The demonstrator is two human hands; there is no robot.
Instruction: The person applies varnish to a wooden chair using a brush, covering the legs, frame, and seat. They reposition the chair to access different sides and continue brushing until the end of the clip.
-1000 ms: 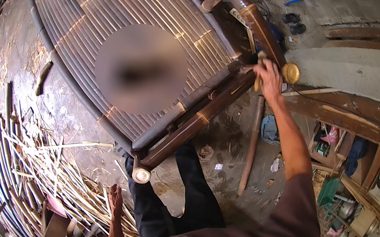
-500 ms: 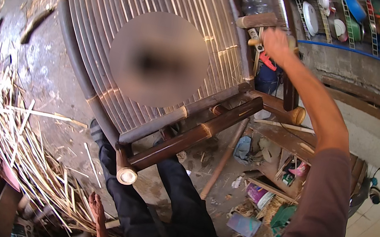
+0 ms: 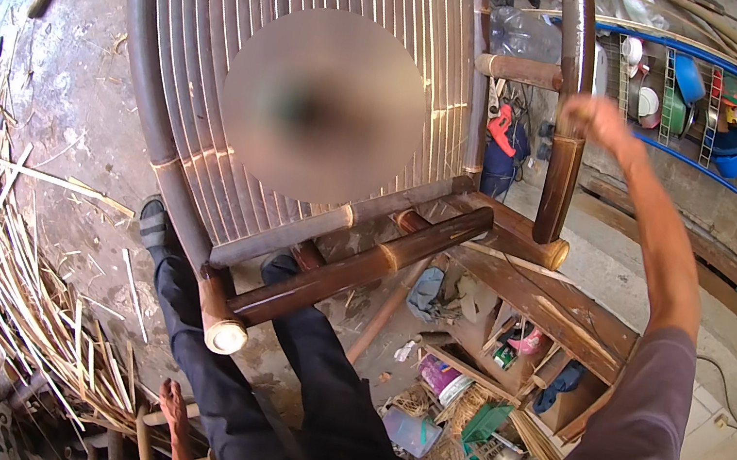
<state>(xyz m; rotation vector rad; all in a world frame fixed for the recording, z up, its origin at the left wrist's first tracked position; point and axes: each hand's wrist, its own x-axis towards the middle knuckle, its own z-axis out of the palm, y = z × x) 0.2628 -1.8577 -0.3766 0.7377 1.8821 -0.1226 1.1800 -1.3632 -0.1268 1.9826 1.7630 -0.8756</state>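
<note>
A large bamboo bench (image 3: 363, 91) fills the upper middle, with a slatted surface and a dark, glossy pole frame. At the upper right, my right hand (image 3: 601, 123) is closed against the upright-running bamboo rail (image 3: 559, 180) on the bench's right side. A small yellowish bit shows at its fingers, but I cannot make out what it holds. Low on the left, my left hand (image 3: 173, 408) hangs beside my leg with its fingers stretched out and nothing in it. A round blurred patch hides part of the slats.
Split bamboo strips (image 3: 19, 257) lie heaped at the left. A red-handled tool (image 3: 503, 130) hangs beyond the bench's right edge. A wooden box (image 3: 542, 310) and scattered containers (image 3: 440, 381) sit below right. A blue-edged rack (image 3: 679, 93) holds dishes at the upper right.
My right hand has moved right, from beside the short bamboo crosspiece onto the long rail. The whole view has shifted slightly. My left hand still hangs low.
</note>
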